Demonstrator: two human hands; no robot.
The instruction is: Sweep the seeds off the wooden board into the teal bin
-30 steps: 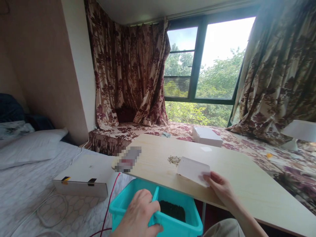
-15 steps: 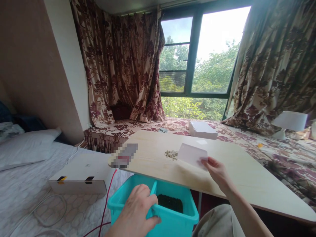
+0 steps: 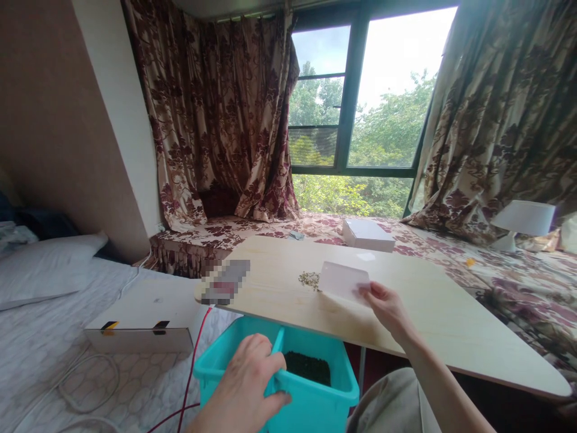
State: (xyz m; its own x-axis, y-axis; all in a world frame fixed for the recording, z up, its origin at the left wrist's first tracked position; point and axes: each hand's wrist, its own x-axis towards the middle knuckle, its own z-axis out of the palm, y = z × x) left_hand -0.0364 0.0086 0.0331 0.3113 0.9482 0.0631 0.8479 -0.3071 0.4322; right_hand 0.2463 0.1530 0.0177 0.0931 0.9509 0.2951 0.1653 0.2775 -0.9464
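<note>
My right hand (image 3: 390, 310) pinches a thin, whitish rectangular plastic sheet (image 3: 343, 280) by its right edge. The sheet is tilted over the pale wooden table (image 3: 433, 307), its left edge beside a small loose pile of greenish-brown bits (image 3: 309, 279). At the near side of the table stands a turquoise bin (image 3: 315, 400), split by a divider into two compartments. Dark, fine material (image 3: 309, 368) lies in the right compartment. My left hand (image 3: 250, 376) is closed over the near end of the divider and the bin's front rim; it partly hides the left compartment.
A blurred-out flat item (image 3: 225, 282) lies at the table's left end, a red cable (image 3: 195, 361) running down from it. A white box (image 3: 139, 319) rests on the bed to the left. Behind the table are another white box (image 3: 368, 234) and a lamp (image 3: 523, 219).
My right hand has brought the plastic sheet slightly left, closer to the pile. My left hand keeps its grip on the bin. The whole view has shifted a little.
</note>
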